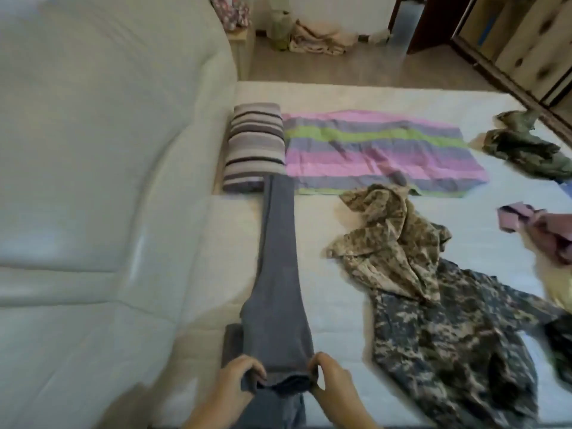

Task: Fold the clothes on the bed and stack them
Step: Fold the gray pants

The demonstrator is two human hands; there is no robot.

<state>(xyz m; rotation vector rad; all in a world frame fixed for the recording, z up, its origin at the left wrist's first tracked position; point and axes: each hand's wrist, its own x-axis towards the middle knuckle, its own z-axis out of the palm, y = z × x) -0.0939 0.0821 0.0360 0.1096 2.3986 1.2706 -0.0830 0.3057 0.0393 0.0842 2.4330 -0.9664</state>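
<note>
A pale padded headboard [93, 150] filled the left side, and the bed [356, 94], covered in white quilted fabric, stretched away to its right. Past the bed's far edge lay a light wooden floor [371, 66], with a small pale bedside cabinet [244, 51] at far left and a white wall [334, 7] behind. At far right stood a dark brown door frame [424, 26] and a wardrobe [526, 48] with knotty light-wood panels, all in soft, even light.
</note>
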